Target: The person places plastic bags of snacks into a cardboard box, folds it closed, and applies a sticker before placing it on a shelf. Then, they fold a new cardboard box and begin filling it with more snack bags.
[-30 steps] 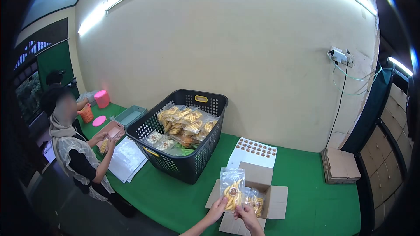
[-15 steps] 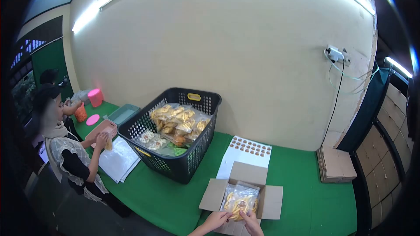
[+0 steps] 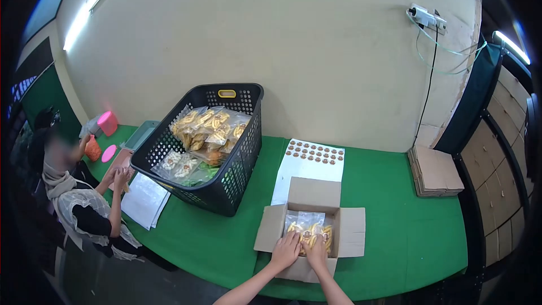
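Note:
An open cardboard box [image 3: 352,231] stands on the green-covered table, its flaps folded outward. Clear bags of yellow snacks [image 3: 307,223] lie inside it. Over the box's left part, my left hand [image 3: 287,248] rests on the bags with its fingers spread. My right hand [image 3: 316,251] touches the bags just to the right, fingers apart and partly bent. Behind the box lies a white sheet [image 3: 285,172] with rows of round brown stickers [image 3: 316,151].
A black basket [image 3: 240,175] of bagged snacks stands left of the box. Flattened cartons [image 3: 437,169] are stacked at the right. Two people work at the far left, near papers [image 3: 144,200], a pink tray [image 3: 120,164] and a pink container [image 3: 107,123].
My hands have moved from holding a snack bag at the box's front edge to resting on bags inside the box. The camera view has shifted downward.

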`<state>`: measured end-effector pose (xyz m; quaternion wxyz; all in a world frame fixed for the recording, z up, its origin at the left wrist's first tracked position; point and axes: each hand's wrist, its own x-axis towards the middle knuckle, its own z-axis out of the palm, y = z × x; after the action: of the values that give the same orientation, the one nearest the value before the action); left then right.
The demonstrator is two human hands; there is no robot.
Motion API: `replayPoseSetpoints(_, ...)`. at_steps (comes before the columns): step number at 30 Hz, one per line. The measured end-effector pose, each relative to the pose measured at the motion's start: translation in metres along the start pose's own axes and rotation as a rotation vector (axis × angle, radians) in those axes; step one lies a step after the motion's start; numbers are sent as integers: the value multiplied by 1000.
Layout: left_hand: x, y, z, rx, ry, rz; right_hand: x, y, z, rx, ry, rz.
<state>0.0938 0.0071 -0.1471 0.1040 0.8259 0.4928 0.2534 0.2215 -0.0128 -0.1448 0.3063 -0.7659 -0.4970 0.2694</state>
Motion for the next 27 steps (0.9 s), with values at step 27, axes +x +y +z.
replayPoseSetpoints(27, -22, -44, -92, -710, 280, 134, 16, 10, 10, -368, 90, 24)
